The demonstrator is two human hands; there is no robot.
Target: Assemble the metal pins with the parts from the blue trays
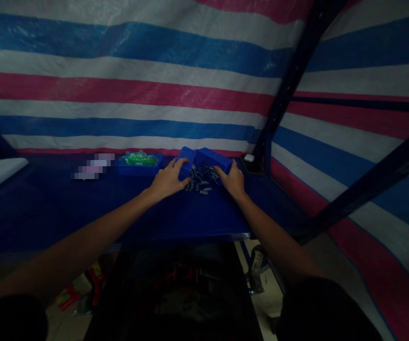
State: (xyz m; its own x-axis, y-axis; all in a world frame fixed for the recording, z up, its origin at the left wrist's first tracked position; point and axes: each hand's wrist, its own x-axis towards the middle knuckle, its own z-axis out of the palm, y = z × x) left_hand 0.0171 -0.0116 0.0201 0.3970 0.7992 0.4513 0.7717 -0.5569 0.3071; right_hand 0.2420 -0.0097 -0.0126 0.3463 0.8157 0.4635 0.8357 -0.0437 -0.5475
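Observation:
My left hand (168, 181) is closed on a small blue bin (186, 155), fingers over its side and thumb toward the middle. My right hand (233, 180) grips a second blue bin (213, 157) at its right end. Both bins look tipped, with their openings toward me; the exact tilt is hard to tell in the dim light. Between my hands lies a heap of small metal pieces (204, 176), partly at the mouth of the right bin and partly loose on the blue table (190, 215). Their exact kind is too small to make out.
Left of my hands stands a shallow blue tray (126, 169) with green plastic-wrapped items (140, 158). A white flat object (1, 173) lies at far left. A dark phone-like slab (253, 166) with a small white case (249, 157) sits by the rack post (278, 85). Striped sheeting (136, 90) hangs behind.

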